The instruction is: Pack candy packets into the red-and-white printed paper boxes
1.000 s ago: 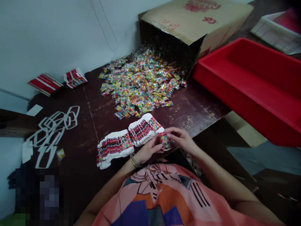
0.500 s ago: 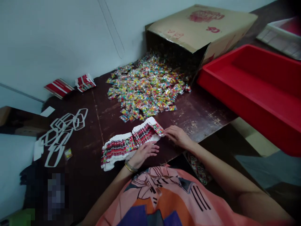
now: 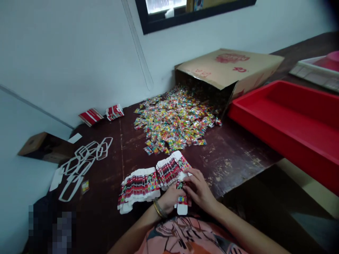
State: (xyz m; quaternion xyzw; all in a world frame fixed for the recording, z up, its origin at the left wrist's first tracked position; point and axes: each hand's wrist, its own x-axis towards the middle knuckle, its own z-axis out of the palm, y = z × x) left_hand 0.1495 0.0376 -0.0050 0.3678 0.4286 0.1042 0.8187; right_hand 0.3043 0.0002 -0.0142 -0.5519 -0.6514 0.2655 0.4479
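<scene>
Both my hands meet at the near edge of the dark wooden table [image 3: 233, 158]. My left hand [image 3: 171, 199] and my right hand [image 3: 200, 190] are closed together on one flat printed carton blank [image 3: 181, 203], red, white and multicoloured, held upright between them. Just beyond my fingers lies a fanned row of the same carton blanks [image 3: 156, 178]. Farther back a pile of small colourful candy packets [image 3: 176, 121] spills from a cardboard box [image 3: 227, 70] lying on its side.
A big red plastic tray [image 3: 291, 123] stands at the right, overhanging the table edge. White card offcuts [image 3: 82, 162] lie at the left, with two small stacks of red-and-white blanks [image 3: 102, 114] by the wall. A white tray [image 3: 315, 72] sits at the far right.
My right hand drew a single carton blank off the fanned row and both hands closed on it near the table edge. The camera tilted up, showing more wall and a window frame.
</scene>
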